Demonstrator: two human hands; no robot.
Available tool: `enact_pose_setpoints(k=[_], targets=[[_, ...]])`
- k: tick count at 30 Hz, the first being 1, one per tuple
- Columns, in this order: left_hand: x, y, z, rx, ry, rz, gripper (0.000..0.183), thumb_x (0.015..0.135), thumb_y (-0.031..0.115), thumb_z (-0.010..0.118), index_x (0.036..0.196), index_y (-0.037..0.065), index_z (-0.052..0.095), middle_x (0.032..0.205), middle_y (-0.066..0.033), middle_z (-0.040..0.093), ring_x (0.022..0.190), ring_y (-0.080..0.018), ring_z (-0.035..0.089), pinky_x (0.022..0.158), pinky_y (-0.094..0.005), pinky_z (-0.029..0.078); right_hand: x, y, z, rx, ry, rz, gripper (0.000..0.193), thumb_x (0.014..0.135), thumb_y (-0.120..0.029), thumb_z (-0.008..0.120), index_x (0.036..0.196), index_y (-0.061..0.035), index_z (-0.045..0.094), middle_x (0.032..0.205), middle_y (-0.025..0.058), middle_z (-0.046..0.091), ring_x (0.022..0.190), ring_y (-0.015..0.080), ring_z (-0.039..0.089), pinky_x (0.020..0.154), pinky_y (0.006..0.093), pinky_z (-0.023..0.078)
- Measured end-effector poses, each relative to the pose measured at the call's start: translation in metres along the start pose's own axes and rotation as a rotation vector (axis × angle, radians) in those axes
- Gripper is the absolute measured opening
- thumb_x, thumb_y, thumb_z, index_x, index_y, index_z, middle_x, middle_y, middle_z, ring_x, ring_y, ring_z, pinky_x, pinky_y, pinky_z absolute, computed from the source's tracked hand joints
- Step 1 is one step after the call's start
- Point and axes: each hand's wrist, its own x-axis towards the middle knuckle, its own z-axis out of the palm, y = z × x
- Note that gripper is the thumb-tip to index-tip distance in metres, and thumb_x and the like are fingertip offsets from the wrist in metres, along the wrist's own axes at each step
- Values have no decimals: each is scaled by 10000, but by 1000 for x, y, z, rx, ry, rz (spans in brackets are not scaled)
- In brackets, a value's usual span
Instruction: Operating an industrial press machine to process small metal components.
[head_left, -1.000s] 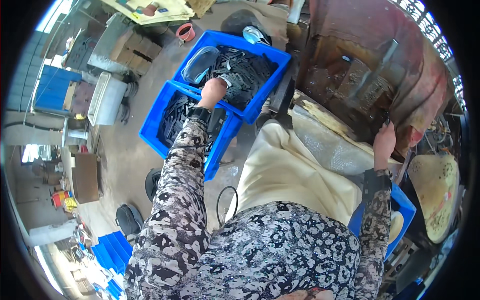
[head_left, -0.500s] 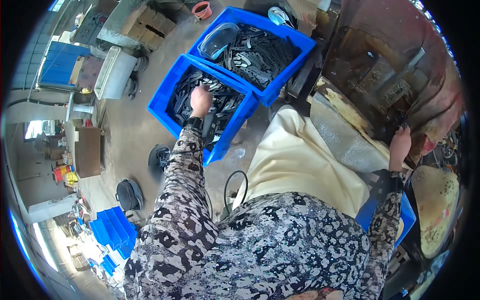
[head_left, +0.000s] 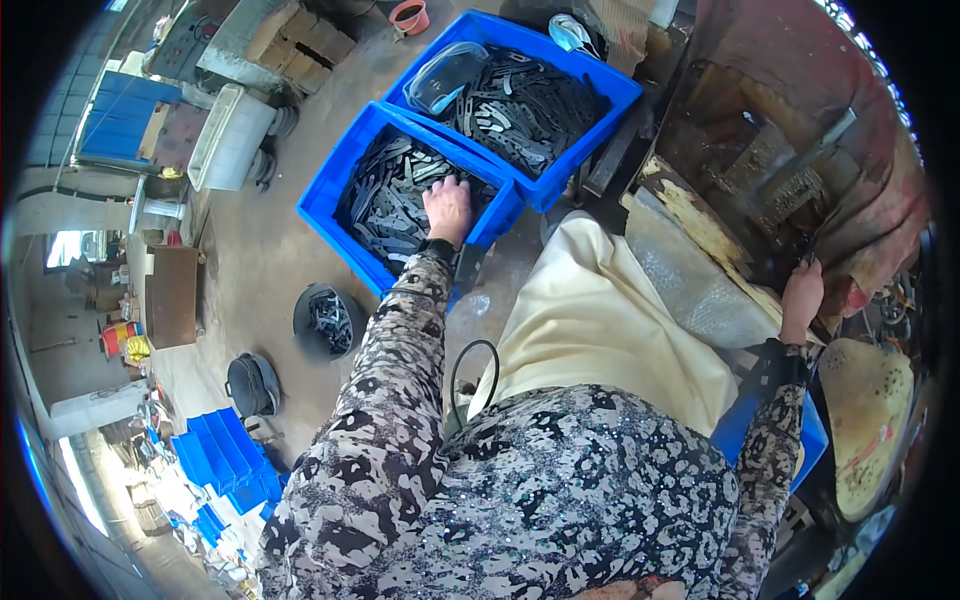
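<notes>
My left hand is down in the nearer blue crate, its fingers slightly apart on the loose flat metal strips heaped inside. No strip can be seen lifted in it. Over at the right, my right hand is closed beside the dark, oily work surface. From its fingertips a small dark thing points away from me, too dim to name. The farther blue crate adjoins the nearer one and holds more dark strips, with a clear plastic tub lying on them.
A black bucket of metal pieces stands on the floor to the left, near a dark round-backed object. Stacked blue crates are at lower left. A cream cloth covers my lap. A black cable loops beside it.
My left hand has moved right within the nearer crate, and its fingers have spread from a closed shape. The bucket is now less covered by my arm. My right hand has barely moved.
</notes>
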Motion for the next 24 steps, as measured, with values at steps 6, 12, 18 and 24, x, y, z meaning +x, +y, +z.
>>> enact_pose_setpoints(k=[6, 12, 18, 24], targets=[[-4, 4, -6, -15, -18, 54, 176, 853, 214, 523, 896, 173, 689, 978, -57, 570, 961, -249, 553, 767, -417, 432, -3, -10, -6, 9, 1, 23, 252, 933, -184, 470, 1051, 13, 572, 856, 280, 631, 819, 450, 609, 690, 533, 461], [-5, -10, -7, -46, 70, 219, 131, 821, 188, 560, 880, 179, 677, 990, -75, 552, 940, -255, 558, 711, -383, 487, -5, -10, -5, 29, 13, 36, 262, 933, -183, 468, 1076, 13, 568, 876, 277, 631, 830, 453, 604, 700, 531, 461], [-8, -20, 1, -210, -161, -1, 157, 838, 225, 564, 964, 154, 623, 990, -117, 567, 868, -301, 623, 690, -422, 516, -4, -16, -6, 51, -1, 56, 264, 932, -183, 474, 1089, 8, 567, 889, 277, 627, 836, 453, 598, 701, 533, 458], [-6, -9, -13, -55, 13, 175, 146, 829, 243, 577, 892, 156, 676, 967, -66, 582, 941, -267, 559, 738, -390, 488, -4, -13, -5, 43, -3, 46, 258, 935, -185, 471, 1081, 8, 560, 886, 276, 630, 837, 448, 605, 698, 532, 462]])
